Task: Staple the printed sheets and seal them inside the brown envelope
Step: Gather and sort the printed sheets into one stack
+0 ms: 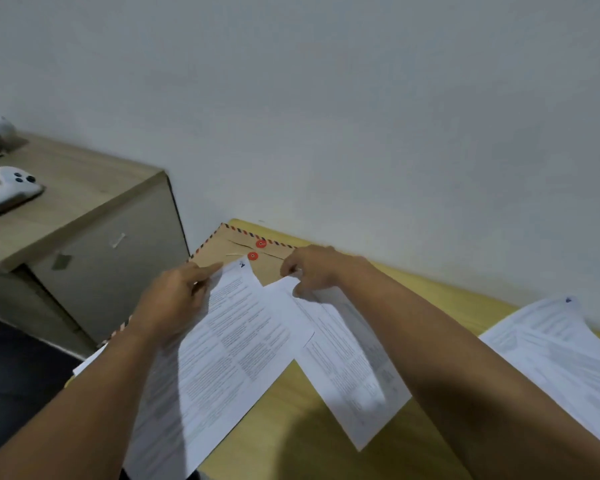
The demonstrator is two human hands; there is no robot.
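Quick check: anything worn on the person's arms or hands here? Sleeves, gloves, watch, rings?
Nothing visible. Both forearms are bare up to the frame edge, with no sleeves or wristbands in view. The left hand and right hand are ungloved, with no watch or visible rings; blur limits finer detail.

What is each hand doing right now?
Left hand: closed on a white printed sheet.
Right hand: pinching the top of another white printed sheet.

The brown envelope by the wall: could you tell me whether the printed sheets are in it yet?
Not yet. The printed sheets are held in both hands above the brown envelope.
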